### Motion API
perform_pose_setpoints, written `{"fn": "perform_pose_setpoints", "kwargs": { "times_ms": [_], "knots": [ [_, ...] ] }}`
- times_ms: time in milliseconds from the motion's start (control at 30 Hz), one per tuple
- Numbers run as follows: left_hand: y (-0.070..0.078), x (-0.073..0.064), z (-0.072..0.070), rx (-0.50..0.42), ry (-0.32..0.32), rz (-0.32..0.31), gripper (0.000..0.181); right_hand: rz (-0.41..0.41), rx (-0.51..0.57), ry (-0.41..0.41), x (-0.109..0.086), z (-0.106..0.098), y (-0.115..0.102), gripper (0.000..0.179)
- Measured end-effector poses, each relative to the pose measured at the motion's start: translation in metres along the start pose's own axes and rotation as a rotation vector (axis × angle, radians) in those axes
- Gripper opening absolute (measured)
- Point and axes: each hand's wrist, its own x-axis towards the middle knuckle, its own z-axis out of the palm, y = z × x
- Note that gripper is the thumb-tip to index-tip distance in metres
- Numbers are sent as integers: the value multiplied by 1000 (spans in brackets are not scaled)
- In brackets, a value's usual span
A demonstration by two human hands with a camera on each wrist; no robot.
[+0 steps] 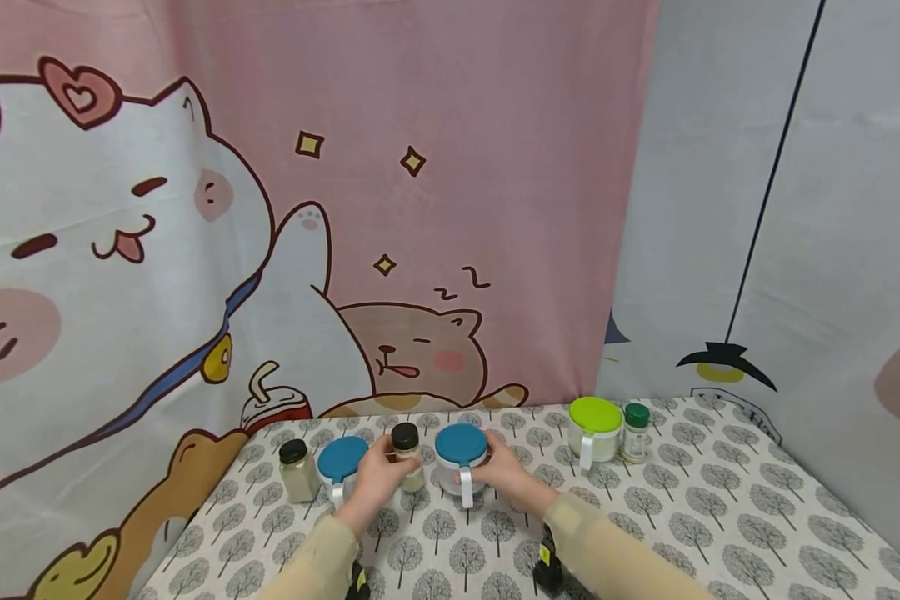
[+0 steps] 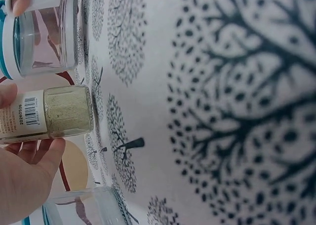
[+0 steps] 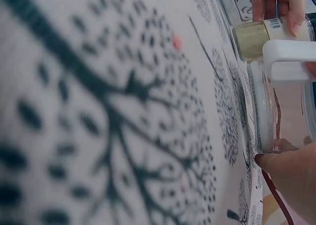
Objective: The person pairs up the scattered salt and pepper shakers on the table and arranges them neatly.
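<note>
In the head view my left hand (image 1: 378,479) grips a black-lidded seasoning jar (image 1: 406,439) standing upright. The left wrist view shows its barcode label and pale greenish powder (image 2: 69,111), with fingers and thumb on opposite sides. Just to the right, my right hand (image 1: 506,471) holds a clear seasoning pot (image 1: 461,447) with a blue lid and white handle, its fingers around the side. In the right wrist view the white handle (image 3: 289,50) overlaps the jar. A second blue-lidded pot (image 1: 342,457) sits left of the jar, partly hidden behind my left hand.
At the far left stands another black-lidded jar (image 1: 298,475) of pale powder. Toward the back right are a lime-lidded pot (image 1: 595,417) with a white handle and a green-capped jar (image 1: 635,429). A tree-patterned cloth (image 1: 438,527) covers the table, and printed curtains (image 1: 495,208) hang behind.
</note>
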Motion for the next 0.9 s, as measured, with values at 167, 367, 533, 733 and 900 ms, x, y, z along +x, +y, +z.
{"fn": "perform_pose_setpoints", "kwargs": {
  "times_ms": [167,367,533,733,900],
  "knots": [
    [-3,2,1,6,-11,-18,49,5,-6,15,2,5,0,96],
    [-5,2,2,13,-20,-21,49,11,-55,27,3,10,1,96],
    [-7,2,2,14,-26,-20,49,8,-43,41,2,13,0,97],
    [-7,2,2,8,-33,-20,48,12,-19,32,1,15,2,100],
    [-5,2,2,12,-33,-21,48,14,8,19,3,15,5,103]
  ]
}}
